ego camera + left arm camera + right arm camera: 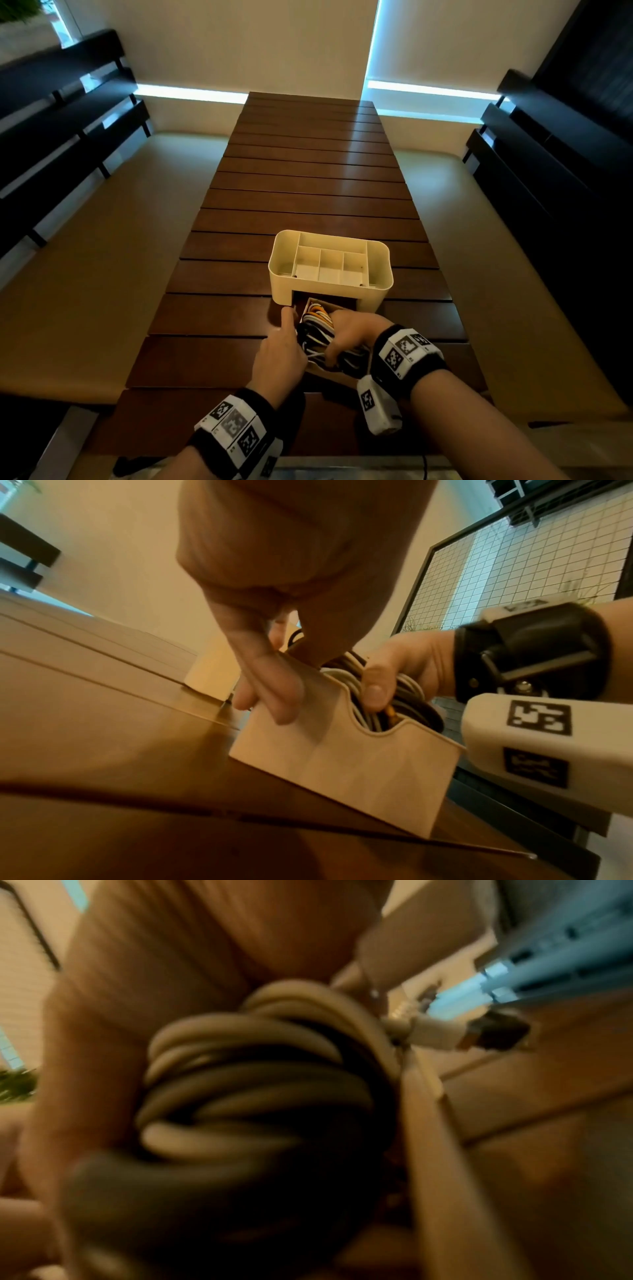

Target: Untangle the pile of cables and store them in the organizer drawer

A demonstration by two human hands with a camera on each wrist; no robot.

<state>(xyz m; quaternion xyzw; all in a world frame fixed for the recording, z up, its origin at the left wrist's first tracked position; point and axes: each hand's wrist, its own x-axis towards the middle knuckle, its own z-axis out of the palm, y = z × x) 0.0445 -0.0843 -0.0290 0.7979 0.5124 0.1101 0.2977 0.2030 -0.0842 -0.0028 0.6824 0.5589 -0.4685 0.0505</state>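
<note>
From the head view I see the drawer pulled out of the cream organizer on the tabletop, cables coiled inside. My left hand rests at its left edge. In the left wrist view, its fingers curl on the drawer wall. The blurred right wrist view shows my right hand closing its grip on the cables.
</note>
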